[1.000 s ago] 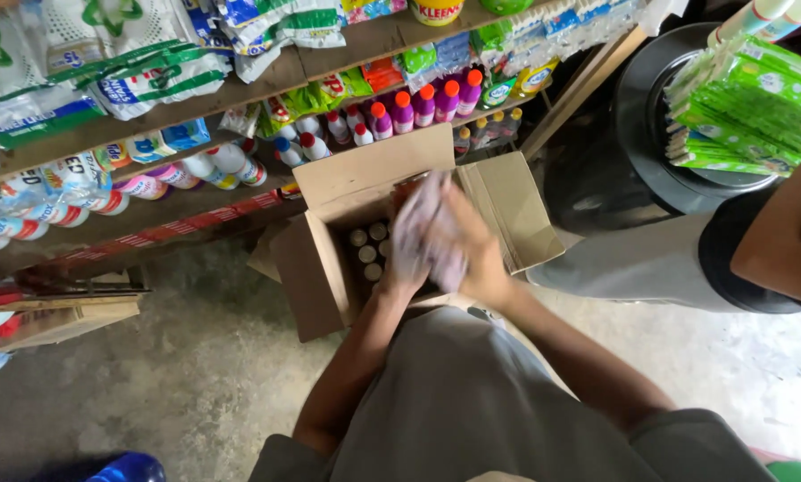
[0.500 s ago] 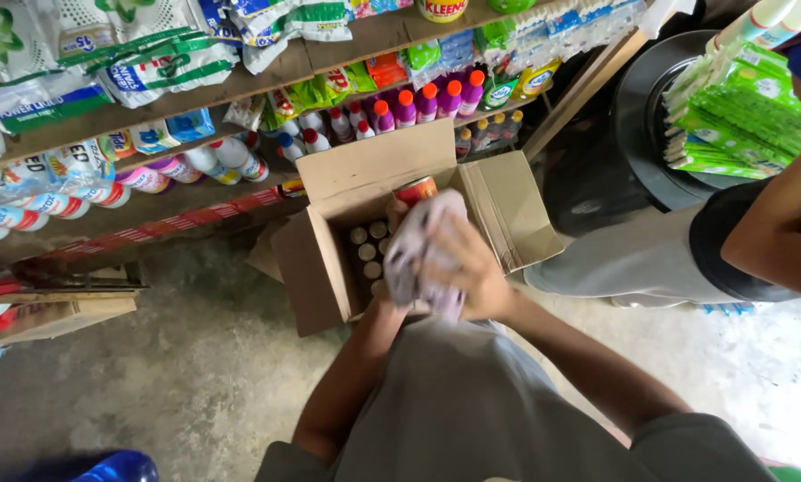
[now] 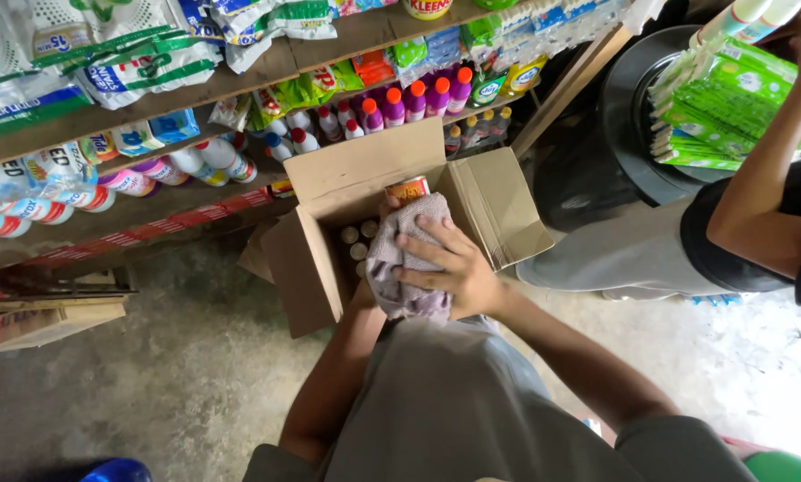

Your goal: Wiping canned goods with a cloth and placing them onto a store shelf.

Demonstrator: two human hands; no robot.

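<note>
My right hand point(image 3: 451, 266) presses a greyish-pink cloth point(image 3: 398, 268) around a bottle point(image 3: 408, 189) with an orange-and-yellow label, of which only the top shows. My left hand is hidden under the cloth, below the bottle, so its grip cannot be seen. Both are held over an open brown cardboard box point(image 3: 329, 183) on the floor. Several more bottles with pale caps point(image 3: 354, 239) stand inside the box.
Wooden shelves point(image 3: 266, 71) ahead carry detergent bags, pink and purple capped bottles and sachets. Another person point(image 3: 757, 205) in a black top stands at the right beside a black round tray point(image 3: 628, 107) with green packets. Bare concrete floor point(image 3: 150, 357) lies at the left.
The cloth-wrapped bottle has come up a little out of the box and its orange label now shows. My right hand has shifted over the cloth.
</note>
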